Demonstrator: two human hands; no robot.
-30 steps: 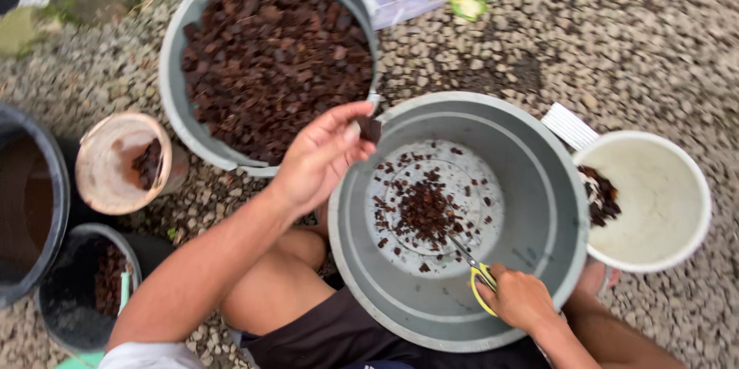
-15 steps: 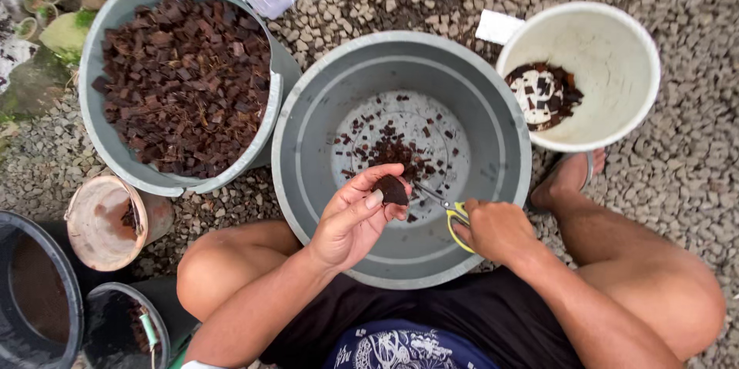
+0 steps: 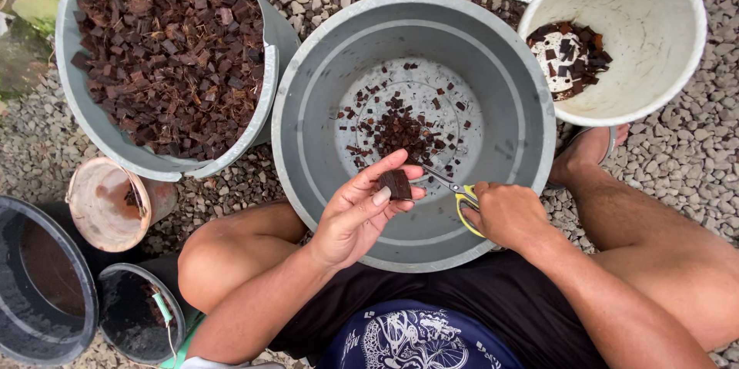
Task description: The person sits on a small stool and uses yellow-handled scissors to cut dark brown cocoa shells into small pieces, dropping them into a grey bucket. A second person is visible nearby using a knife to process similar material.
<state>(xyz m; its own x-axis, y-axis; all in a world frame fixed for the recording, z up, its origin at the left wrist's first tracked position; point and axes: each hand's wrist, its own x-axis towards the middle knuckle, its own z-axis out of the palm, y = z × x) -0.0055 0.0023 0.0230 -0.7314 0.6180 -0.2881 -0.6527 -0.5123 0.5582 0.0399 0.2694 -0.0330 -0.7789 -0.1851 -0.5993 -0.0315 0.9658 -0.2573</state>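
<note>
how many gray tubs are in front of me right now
2. One gray tub at upper left is piled with brown chips; the other gray tub sits in the middle, under both hands, with a few chips at its bottom.

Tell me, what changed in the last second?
The left hand came back from the full grey tub holding a brown chunk, meeting the scissors in the right hand over the middle tub. The tubs and white bucket stayed put.

grey tub (image 3: 73, 100) heaped with brown chips, white bucket (image 3: 677, 69) holding a few chips, terracotta pot (image 3: 104, 203), two black pots (image 3: 46, 292), gravel ground (image 3: 693, 161)
</note>
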